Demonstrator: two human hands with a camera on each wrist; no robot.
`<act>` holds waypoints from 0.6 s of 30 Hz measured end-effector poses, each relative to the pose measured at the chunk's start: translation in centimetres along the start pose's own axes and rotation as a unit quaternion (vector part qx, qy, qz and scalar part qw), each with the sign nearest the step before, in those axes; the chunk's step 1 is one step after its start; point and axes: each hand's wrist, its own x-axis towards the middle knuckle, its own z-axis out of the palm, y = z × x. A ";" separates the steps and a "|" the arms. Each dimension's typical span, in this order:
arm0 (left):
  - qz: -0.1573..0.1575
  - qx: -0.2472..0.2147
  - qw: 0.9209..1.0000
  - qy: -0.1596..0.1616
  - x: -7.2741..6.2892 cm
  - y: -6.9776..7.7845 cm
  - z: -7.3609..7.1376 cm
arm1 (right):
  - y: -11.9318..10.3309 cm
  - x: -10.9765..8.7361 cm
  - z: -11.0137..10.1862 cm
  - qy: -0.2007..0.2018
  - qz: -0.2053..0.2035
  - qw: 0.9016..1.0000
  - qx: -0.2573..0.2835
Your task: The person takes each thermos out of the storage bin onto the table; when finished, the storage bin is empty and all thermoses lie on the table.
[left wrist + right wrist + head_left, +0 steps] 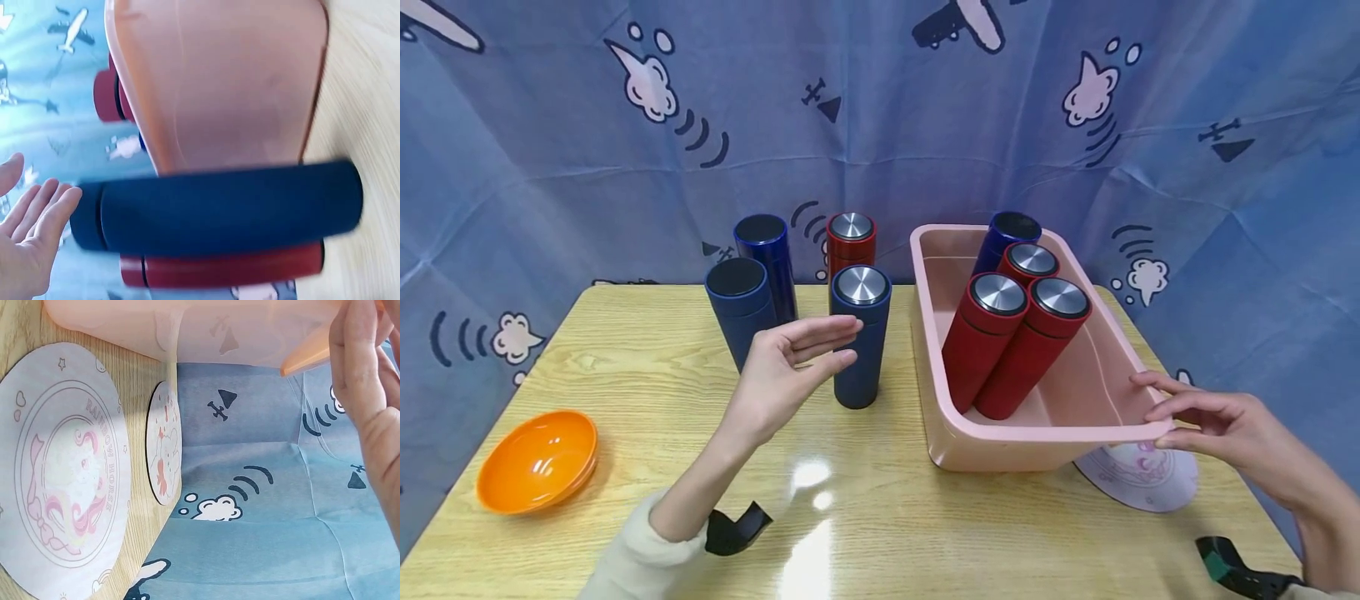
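Observation:
My left hand (778, 375), fingers straight and thumb apart, is beside a dark blue thermos bottle (861, 358) with a silver lid. In the left wrist view its fingertips come close to the lid end of that bottle (212, 209); whether they touch is unclear. My right hand (1225, 421) pinches the near right corner of a pink plastic bin (1000, 450), thumb outside and fingers over the rim. Inside the bin lean three red bottles, one of them a red bottle (1030, 358) in front, and a blue bottle (996, 246) at the back.
Left of my hand stand a matte blue bottle (741, 308) and a shiny blue one (771, 267); a red bottle (852, 246) stands behind. An orange bowl (538, 462) is at far left. Printed round mats (65, 469) lie right of the bin. A patterned curtain (850, 108) hangs behind.

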 end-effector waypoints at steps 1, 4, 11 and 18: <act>0.001 -0.004 1.000 -0.004 0.1 0.1 0.5 | 0.0 0.0 0.0 0.001 0.002 1.000 -0.007; 0.004 -0.017 1.000 -0.022 0.6 0.1 2.1 | -0.1 0.2 0.0 -0.001 0.002 1.000 -0.008; -0.012 -0.077 0.994 -0.074 2.7 -0.4 5.3 | 0.0 0.2 -0.1 -0.003 -0.002 1.000 -0.002; -0.008 -0.088 0.991 -0.100 5.1 -0.8 8.0 | 0.1 0.1 0.0 -0.001 0.001 1.000 -0.006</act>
